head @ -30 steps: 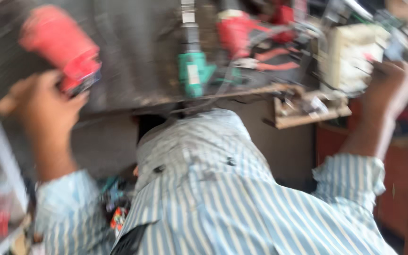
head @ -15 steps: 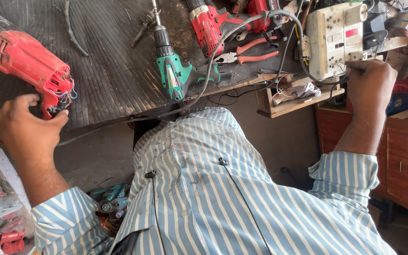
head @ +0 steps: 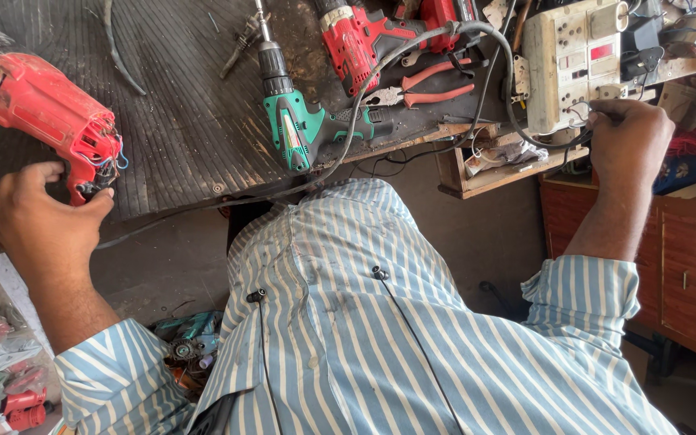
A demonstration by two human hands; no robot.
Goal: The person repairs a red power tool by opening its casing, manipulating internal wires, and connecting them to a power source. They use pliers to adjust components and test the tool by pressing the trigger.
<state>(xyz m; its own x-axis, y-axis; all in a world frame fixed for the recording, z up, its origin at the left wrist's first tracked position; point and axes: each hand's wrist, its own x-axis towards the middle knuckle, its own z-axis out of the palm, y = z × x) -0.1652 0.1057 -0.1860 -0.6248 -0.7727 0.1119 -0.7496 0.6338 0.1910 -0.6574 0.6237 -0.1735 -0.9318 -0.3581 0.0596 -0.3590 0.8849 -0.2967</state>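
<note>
Striped shirt (head: 380, 338) of the person fills the near field, below the edge of the ribbed black surface (head: 179, 121). Left hand (head: 38, 221) sits at that near edge, its fingers (head: 50, 171) loosely curled and partly spread, touching the rear end of the red power tool (head: 46, 113), where loose blue and red wires show; the fingers are not closed around it. The red power tool lies tilted on the surface, well to the left of the green drill (head: 300, 121). Right hand (head: 630, 141) is far to the right of the green drill, fingers closed on a black cable (head: 477, 48) just below the cream switch box (head: 569, 60). Beyond the green drill lie a red cordless drill (head: 356, 44) and red-handled pliers (head: 424, 84), the cable curving over them.
</note>
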